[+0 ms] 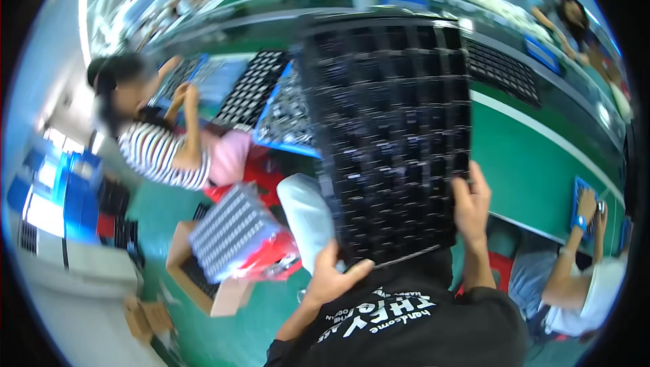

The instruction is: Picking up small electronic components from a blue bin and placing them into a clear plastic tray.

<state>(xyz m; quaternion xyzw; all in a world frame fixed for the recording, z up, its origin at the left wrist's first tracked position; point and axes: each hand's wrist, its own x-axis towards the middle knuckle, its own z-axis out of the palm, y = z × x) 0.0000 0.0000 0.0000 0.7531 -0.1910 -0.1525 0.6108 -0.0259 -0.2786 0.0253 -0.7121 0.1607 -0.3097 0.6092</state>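
Note:
A large black plastic tray point(393, 130), moulded with rows of small pockets, is held up in front of me and fills the middle of the view. My left hand point(335, 277) is closed on its lower left corner, the thumb lying along the bottom edge. Gripping the right edge, low down, is my right hand point(472, 203), thumb in front. The fingers behind the tray are partly hidden. Whether its dark pockets hold parts I cannot tell.
Green workbench point(514, 164) runs behind and right of the tray. On it lie a black pocketed tray point(254, 86), a blue-rimmed tray of small parts point(288, 116) and another black tray point(504, 72). Co-workers sit left and right. A cardboard box point(227, 299) stands on the floor.

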